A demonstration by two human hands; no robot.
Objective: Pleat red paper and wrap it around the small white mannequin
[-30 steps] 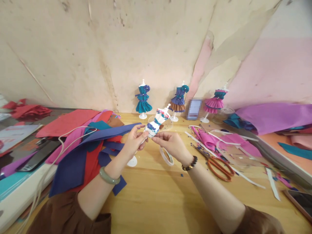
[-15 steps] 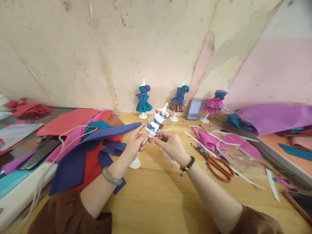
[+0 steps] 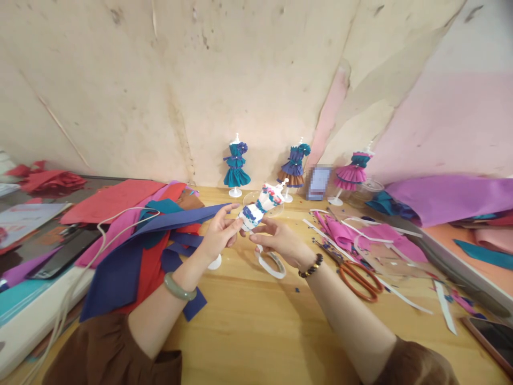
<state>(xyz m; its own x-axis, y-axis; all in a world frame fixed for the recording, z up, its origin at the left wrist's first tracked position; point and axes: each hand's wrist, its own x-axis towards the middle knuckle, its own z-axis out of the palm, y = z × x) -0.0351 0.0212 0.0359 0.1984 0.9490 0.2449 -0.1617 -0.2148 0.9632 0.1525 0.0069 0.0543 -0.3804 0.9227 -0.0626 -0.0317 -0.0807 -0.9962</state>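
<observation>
Holding, left hand (image 3: 219, 234): white plastic dress-form with blue-and-teal patches (image 3: 260, 206) (tilted).
Right hand (image 3: 285, 240): fingers bent, grip unclear.
White ring-shaped band (image 3: 276, 274): just below right fingers.

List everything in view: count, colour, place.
Mannequin: 1, mostly white, centre
Dresses: 3, teal with purple, brown or pink, back
Panel: 1, blurred, back
Dish: 1, clear, behind mannequin
Ring: 1, white, centre
Scissors: 1, orange-handled, right
Scraps: many, pink and white, right
Sheet: 1, purple, far right
Phone: 1, black, lower right
Cloths: several, red, pink, blue, teal, left
Cable: count unclear, cream, left
Table: 1, wooden, beneath
Wall: 1, cream and pink, behind
Bangle: 1, green, left wrist
Bracelet: 1, dark, right wrist
Sleeves: 2, brown, lower corners
Left hand: 1, holding mannequin
Right hand: 1, at mannequin, contact unclear
</observation>
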